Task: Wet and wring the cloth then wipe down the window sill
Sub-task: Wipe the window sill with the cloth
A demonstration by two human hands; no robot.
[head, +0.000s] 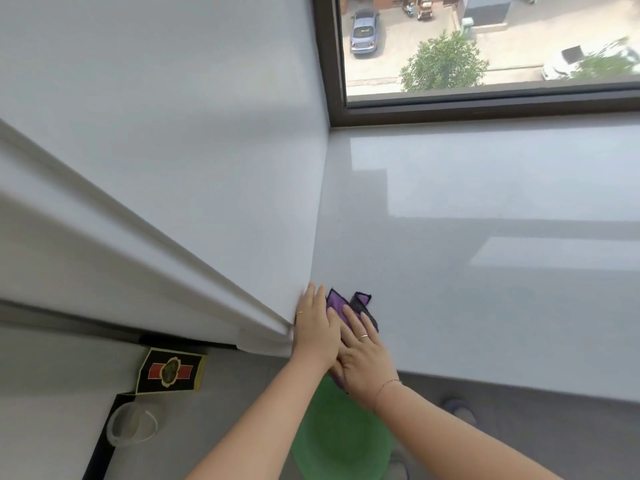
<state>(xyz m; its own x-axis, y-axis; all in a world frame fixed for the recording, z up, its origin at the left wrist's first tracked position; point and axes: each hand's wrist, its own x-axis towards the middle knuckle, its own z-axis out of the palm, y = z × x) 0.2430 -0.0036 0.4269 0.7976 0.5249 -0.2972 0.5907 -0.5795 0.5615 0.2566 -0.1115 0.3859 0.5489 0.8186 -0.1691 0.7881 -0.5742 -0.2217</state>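
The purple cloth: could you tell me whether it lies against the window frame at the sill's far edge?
No, the cloth lies at the sill's near left corner, under the left hand and right hand.

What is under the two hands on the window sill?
A purple cloth, dark-edged, lies on the window sill under the left hand and right hand. Its far corners show past the fingers; the middle is covered, so any folds there cannot be seen.

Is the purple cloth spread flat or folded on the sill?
Folded, loosely: the purple cloth shows overlapping layers and a turned corner. The left hand and right hand cover the rest.
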